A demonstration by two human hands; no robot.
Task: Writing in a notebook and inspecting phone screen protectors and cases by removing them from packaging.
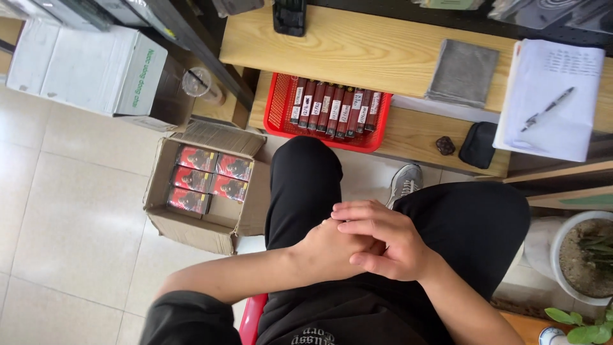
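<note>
I sit with my legs in black trousers. Both hands rest together on my lap. My right hand lies over my left hand, its fingers wrapped across the back of it. Neither hand holds an object. My left hand's fingers are mostly hidden under the right hand. In front of my knees a red plastic basket with several dark red tubes standing in a row sits on a low wooden shelf.
An open cardboard box with several red and black packets stands on the tiled floor at left. A wooden desk top holds a grey cloth and a notepad with a pen. Potted plants stand at right.
</note>
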